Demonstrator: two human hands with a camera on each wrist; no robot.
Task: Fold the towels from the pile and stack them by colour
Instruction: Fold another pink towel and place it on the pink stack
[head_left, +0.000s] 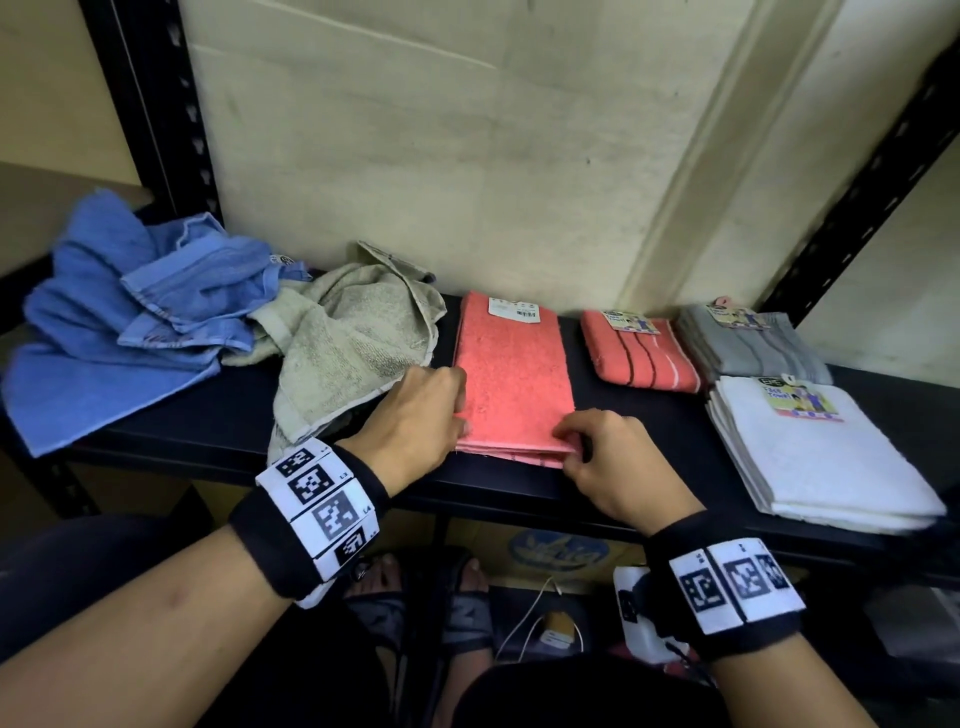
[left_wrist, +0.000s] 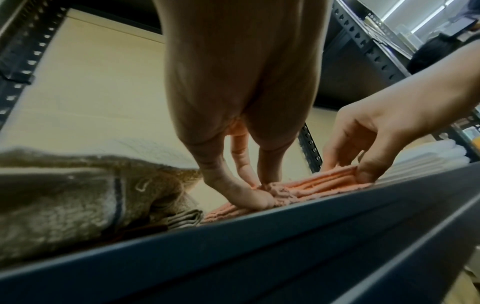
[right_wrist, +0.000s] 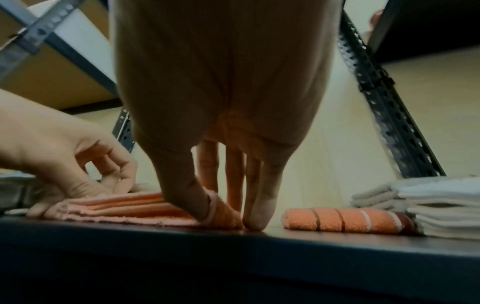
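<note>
Shelf (head_left: 649, 499) of dark metal, running left to right, carrying every towel. Blue towels (head_left: 119, 322) heaped loose at far left, one corner hanging over the front edge. Beige towel (head_left: 343, 338) crumpled just right of them, touching the blue heap, a flap drooping over the edge beside the left wrist. White stack (head_left: 826, 457) folded at far right, near the front, with a paper label on top. Pink towel (head_left: 514, 374) in the middle, folded into a long strip lying front to back, white tag at its far end, several layers showing at the near end. Grey stack (head_left: 753, 343) behind the white one, touching it, also labelled. Striped towel (head_left: 639, 353) folded small between the pink strip and the grey stack, orange-pink with dark and pale stripes, apart from the pink strip. Left hand (head_left: 415, 415) on the near left corner of the pink towel, thumb and fingertips (left_wrist: 249, 176) pressed down on the layers and bunching them, pinching that corner. Right hand (head_left: 608, 452) on the near right corner, thumb tucked under a raised layer with fingers above, pinching the fabric; little finger down on the shelf beside it in the right wrist view. Wristbands (head_left: 322, 509) with printed square markers on both wrists.
</note>
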